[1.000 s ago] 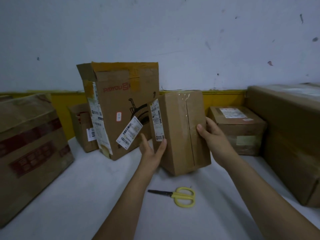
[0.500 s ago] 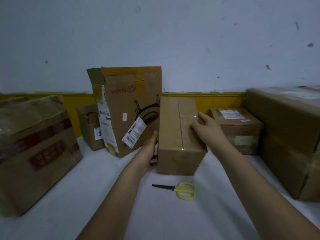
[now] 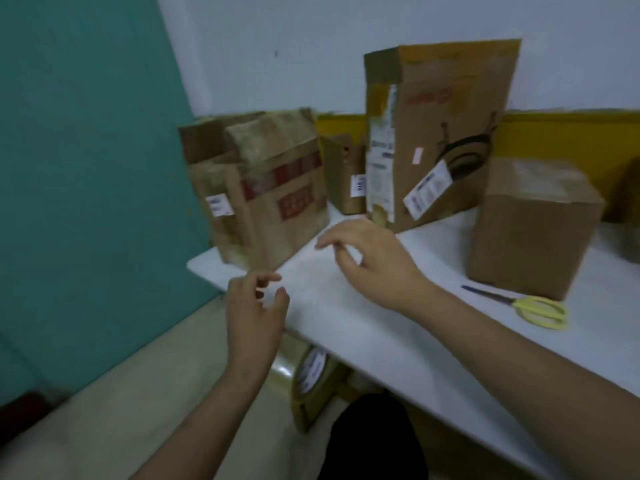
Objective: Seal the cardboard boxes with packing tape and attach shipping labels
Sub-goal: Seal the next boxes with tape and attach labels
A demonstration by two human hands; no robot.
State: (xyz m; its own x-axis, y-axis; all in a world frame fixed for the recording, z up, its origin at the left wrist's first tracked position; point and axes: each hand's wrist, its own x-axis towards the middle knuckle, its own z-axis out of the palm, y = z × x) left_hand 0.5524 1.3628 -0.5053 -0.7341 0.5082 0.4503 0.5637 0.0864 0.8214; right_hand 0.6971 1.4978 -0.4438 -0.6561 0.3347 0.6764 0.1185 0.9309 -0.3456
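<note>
My left hand (image 3: pixel 254 315) hovers over the table's left front edge, fingers loosely curled, holding nothing. My right hand (image 3: pixel 372 259) hangs above the white table (image 3: pixel 363 327) with relaxed fingers, also holding nothing. Both point toward a worn cardboard box with red print and a small label (image 3: pixel 263 188) at the table's left end. The small taped box (image 3: pixel 533 223) stands on the table to the right, apart from both hands. A roll of clear packing tape (image 3: pixel 310 374) sits under the table's edge, below my left hand.
A tall labelled box (image 3: pixel 440 133) leans against the wall behind, with a smaller box (image 3: pixel 343 171) beside it. Yellow scissors (image 3: pixel 530 308) lie in front of the small taped box. A teal wall panel (image 3: pixel 86 168) stands left of the table.
Both hands have let go of the small taped box, which now stands on the table. My view and hands have swung left toward the red-printed box.
</note>
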